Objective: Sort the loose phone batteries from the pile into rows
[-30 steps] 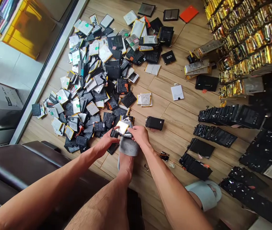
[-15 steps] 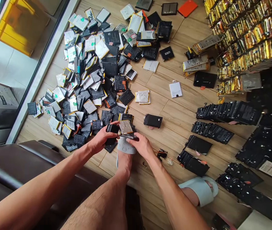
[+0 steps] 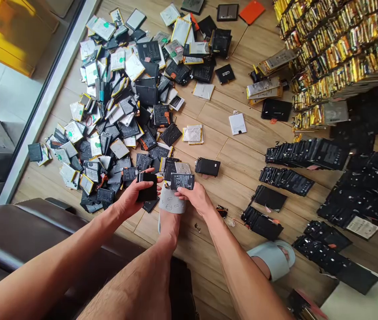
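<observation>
A big loose heap of phone batteries (image 3: 125,98) covers the wooden floor (image 3: 229,151) in front of me. My left hand (image 3: 132,200) is closed around a small stack of black batteries (image 3: 147,186) at the near edge of the heap. My right hand (image 3: 195,198) pinches a black battery with a white label (image 3: 182,181), held face up just above my grey slipper (image 3: 170,202). A single black battery (image 3: 207,166) lies on the floor a little to the right of that hand.
Rows of sorted black batteries (image 3: 305,153) lie at the right, with stacks of gold-wrapped ones (image 3: 339,58) behind. My other slipper (image 3: 272,260) is at the lower right. A dark leather seat (image 3: 15,240) sits at the lower left, a glass door frame (image 3: 42,106) along the left.
The gold-faced battery between my hands is gone from my grip; my right hand now holds a black labelled battery face up. My left hand has drawn back slightly with its black stack.
</observation>
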Demonstrator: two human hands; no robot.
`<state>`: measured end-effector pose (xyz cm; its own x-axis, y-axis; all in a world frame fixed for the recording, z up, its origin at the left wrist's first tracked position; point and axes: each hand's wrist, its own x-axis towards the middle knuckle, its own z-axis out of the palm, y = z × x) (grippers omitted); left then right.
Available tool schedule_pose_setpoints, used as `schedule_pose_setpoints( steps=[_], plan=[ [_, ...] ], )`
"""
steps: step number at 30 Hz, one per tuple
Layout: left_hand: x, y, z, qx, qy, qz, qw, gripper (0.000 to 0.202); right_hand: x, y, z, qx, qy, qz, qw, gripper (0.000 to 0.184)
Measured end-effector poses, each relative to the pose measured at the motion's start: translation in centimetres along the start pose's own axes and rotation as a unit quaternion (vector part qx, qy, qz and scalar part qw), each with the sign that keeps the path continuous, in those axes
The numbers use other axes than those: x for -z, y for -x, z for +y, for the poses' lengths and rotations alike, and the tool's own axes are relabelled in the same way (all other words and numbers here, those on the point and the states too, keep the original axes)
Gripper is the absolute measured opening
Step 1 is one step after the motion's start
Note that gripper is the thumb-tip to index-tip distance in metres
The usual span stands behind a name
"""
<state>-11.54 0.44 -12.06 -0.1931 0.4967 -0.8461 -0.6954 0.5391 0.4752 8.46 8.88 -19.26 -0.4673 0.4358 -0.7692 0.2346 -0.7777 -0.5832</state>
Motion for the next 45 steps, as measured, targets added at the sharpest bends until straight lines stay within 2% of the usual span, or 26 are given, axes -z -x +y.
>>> schedule_pose_setpoints(
  steps=[3,5,7,9,10,12,15,19,21,23,25,28,30,32,36,38,41,43,45],
  plan=[
    [-0.1,0.1,-0.1,-0.028,-0.026,0.017,0.999,0.070,0.3,0.2,0.1,0.001,0.008,-0.005,1.000,0.031],
    [-0.4,0.1,-0.2,-0.069,-0.080,0.002,0.994,0.068,0.5,0.1,0.2,0.014,0.058,0.000,0.998,0.039],
    [-0.8,-0.2,-0.1,-0.087,-0.131,-0.033,0.987,0.066,0.8,-0.1,0.2,0.031,0.136,0.010,0.990,0.031],
    [-1.3,-0.9,-0.1,-0.073,-0.168,-0.067,0.981,0.066,1.1,-0.3,0.4,0.034,0.193,0.018,0.980,0.014],
    [-1.6,-1.4,-0.1,-0.062,-0.184,-0.080,0.978,0.067,1.1,-0.3,0.6,0.029,0.197,0.019,0.980,0.013],
    [-1.9,-2.5,-0.3,-0.049,-0.210,-0.096,0.972,0.065,1.2,-0.3,1.0,0.015,0.152,0.018,0.988,0.021],
    [-2.1,-3.7,-1.0,-0.045,-0.217,-0.095,0.971,0.063,1.2,0.0,1.6,0.016,0.031,0.019,0.999,0.035],
    [-1.9,-4.0,-1.7,-0.033,-0.183,-0.078,0.979,0.065,1.0,0.5,1.9,-0.004,-0.123,0.033,0.992,0.047],
    [-1.9,-3.7,-1.8,-0.028,-0.162,-0.072,0.984,0.065,0.9,0.8,1.9,-0.017,-0.165,0.039,0.985,0.049],
    [-1.8,-3.4,-1.8,-0.022,-0.123,-0.064,0.990,0.065,0.8,1.1,1.8,-0.010,-0.163,0.053,0.985,0.047],
    [-1.6,-2.9,-1.6,-0.015,-0.075,-0.058,0.995,0.067,0.9,1.6,1.5,0.005,-0.114,0.068,0.991,0.041],
    [-1.0,-2.0,-1.2,-0.012,-0.024,-0.061,0.998,0.072,1.4,2.5,0.5,0.053,0.076,0.092,0.991,0.027],
    [-0.6,-1.5,-0.8,-0.013,-0.013,-0.055,0.998,0.076,2.0,3.1,-0.4,0.111,0.216,0.112,0.964,0.023],
    [-0.3,-1.1,-0.2,-0.022,-0.025,-0.038,0.999,0.078,2.4,3.4,-1.2,0.163,0.290,0.124,0.935,0.025],
    [-0.3,-1.0,0.6,-0.069,-0.082,-0.022,0.994,0.078,2.3,3.1,-2.0,0.236,0.322,0.124,0.908,0.023],
    [-0.7,-1.3,0.7,-0.093,-0.106,-0.036,0.989,0.077,2.0,2.7,-2.0,0.220,0.342,0.114,0.906,0.019],
    [-1.8,-1.5,0.6,-0.111,-0.143,-0.058,0.982,0.075,1.4,2.2,-1.7,0.156,0.367,0.092,0.913,0.016],
    [-2.8,-1.3,0.7,-0.136,-0.179,-0.052,0.973,0.074,1.1,1.9,-1.3,0.158,0.381,0.097,0.906,0.015],
    [-4.0,-1.1,1.1,-0.182,-0.226,-0.043,0.956,0.070,0.8,1.7,-0.9,0.192,0.385,0.117,0.895,0.008]
  ],
)
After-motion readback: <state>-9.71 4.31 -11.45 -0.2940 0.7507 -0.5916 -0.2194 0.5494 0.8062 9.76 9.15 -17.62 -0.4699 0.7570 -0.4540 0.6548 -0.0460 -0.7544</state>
